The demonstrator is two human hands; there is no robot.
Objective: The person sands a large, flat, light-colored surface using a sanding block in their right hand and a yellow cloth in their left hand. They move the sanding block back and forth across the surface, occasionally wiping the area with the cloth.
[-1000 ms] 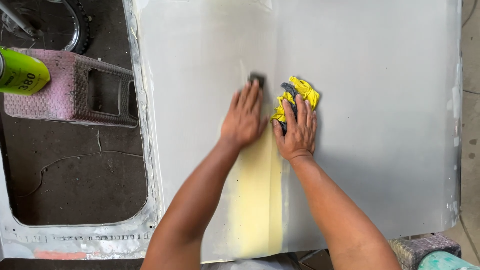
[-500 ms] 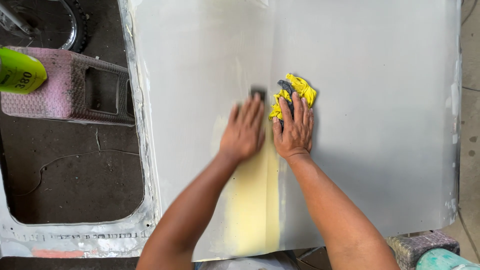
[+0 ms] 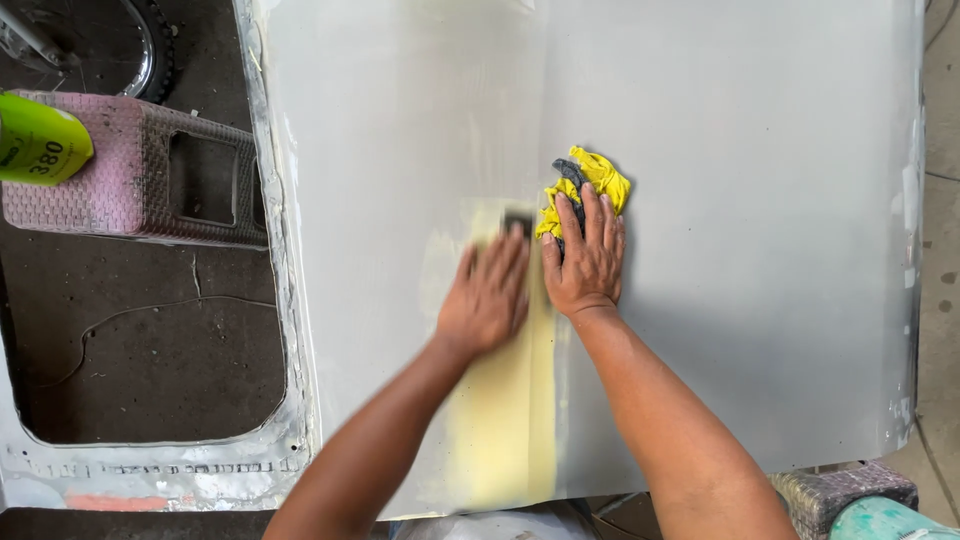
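The left hand point(image 3: 487, 298) is pressing flat, fingers together, on a small dark sanding block point(image 3: 517, 219) peeking out just beyond the fingertips, over a pale yellow strip of filler point(image 3: 505, 420) whose long axis is running from the hands back toward the person. Just beside it, the right hand point(image 3: 586, 262) is lying palm down, fingers slightly spread, pinning a crumpled yellow and grey rag point(image 3: 590, 182). Both forearms are reaching forward across the large flat grey-white metal panel point(image 3: 760, 230).
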